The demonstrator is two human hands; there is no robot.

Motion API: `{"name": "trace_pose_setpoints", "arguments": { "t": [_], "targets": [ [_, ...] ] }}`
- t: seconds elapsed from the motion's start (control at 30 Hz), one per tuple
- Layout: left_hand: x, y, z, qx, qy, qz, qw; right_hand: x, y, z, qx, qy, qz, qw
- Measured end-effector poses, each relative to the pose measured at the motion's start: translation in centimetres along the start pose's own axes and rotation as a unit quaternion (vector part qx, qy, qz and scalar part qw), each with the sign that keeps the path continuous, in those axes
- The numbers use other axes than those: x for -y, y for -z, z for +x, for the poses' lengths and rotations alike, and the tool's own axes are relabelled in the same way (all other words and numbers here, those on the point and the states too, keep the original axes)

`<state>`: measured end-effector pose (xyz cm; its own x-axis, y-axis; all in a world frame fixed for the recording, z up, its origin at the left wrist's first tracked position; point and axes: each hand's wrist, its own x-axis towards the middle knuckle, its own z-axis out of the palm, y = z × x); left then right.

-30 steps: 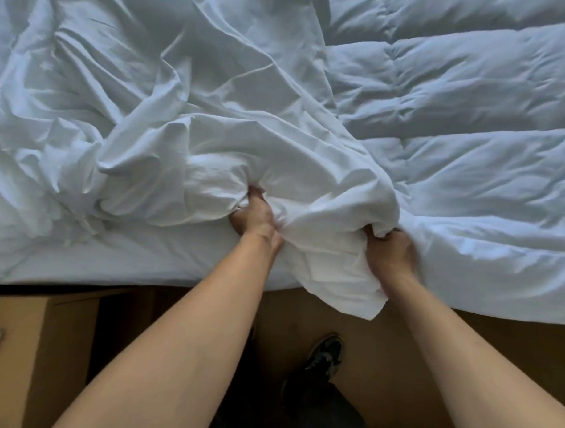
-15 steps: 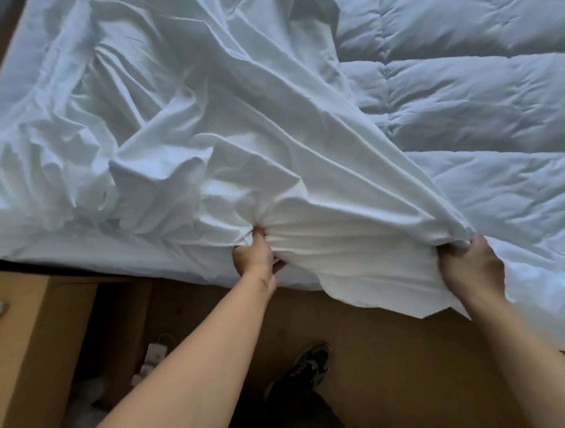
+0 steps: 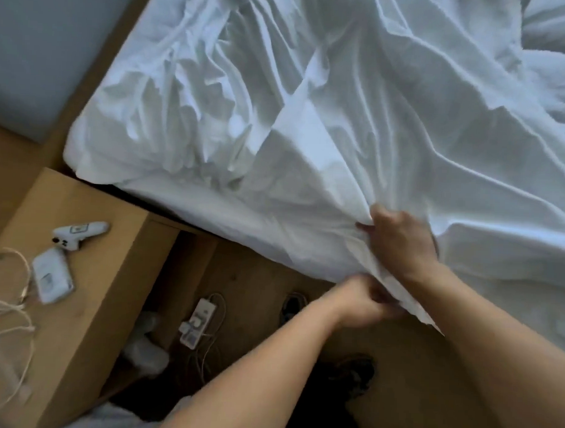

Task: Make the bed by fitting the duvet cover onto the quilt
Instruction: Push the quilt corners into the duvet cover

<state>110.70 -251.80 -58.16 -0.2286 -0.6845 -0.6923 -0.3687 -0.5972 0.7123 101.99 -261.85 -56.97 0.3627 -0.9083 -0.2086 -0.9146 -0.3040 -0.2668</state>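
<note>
A white, heavily creased duvet cover (image 3: pixel 358 126) lies spread over most of the bed. The puffy quilt (image 3: pixel 549 56) shows only at the far right top. My right hand (image 3: pixel 398 240) grips a bunch of the cover at the near bed edge. Just below it, my left hand (image 3: pixel 364 300) pinches the cover's hanging edge over the floor. Both hands are close together and slightly blurred.
A wooden bedside table (image 3: pixel 89 290) stands at the left with a white controller (image 3: pixel 78 234), a white device (image 3: pixel 51 274) and cables on it. A power strip (image 3: pixel 195 323) with cords lies on the wooden floor. My dark shoes (image 3: pixel 292 305) are below the bed edge.
The view has swung left, revealing the bedside table. My right hand has moved left along the cover's edge toward my left hand, which has dropped below the bed edge onto the hanging hem.
</note>
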Motion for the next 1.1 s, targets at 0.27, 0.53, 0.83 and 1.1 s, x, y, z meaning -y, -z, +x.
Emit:
{"name": "trace_pose_setpoints", "arguments": {
  "t": [0.27,0.53,0.83,1.1],
  "targets": [
    [0.3,16.1,1.3,-0.389,0.000,-0.402,0.829,-12.2,1.1,-7.2,0.101,-0.172,-0.128,0.972],
    [-0.5,5.6,2.0,-0.214,0.032,-0.128,0.968,4.9,4.9,-0.2,-0.092,0.010,-0.034,0.995],
    [2.6,19.0,-0.7,-0.227,0.065,-0.388,0.891,-0.1,1.3,2.4,-0.037,-0.004,-0.043,0.998],
    [0.0,17.2,2.8,-0.336,-0.034,-0.315,0.887,1.2,6.3,4.5,-0.042,-0.130,-0.095,0.986]
  ]
}}
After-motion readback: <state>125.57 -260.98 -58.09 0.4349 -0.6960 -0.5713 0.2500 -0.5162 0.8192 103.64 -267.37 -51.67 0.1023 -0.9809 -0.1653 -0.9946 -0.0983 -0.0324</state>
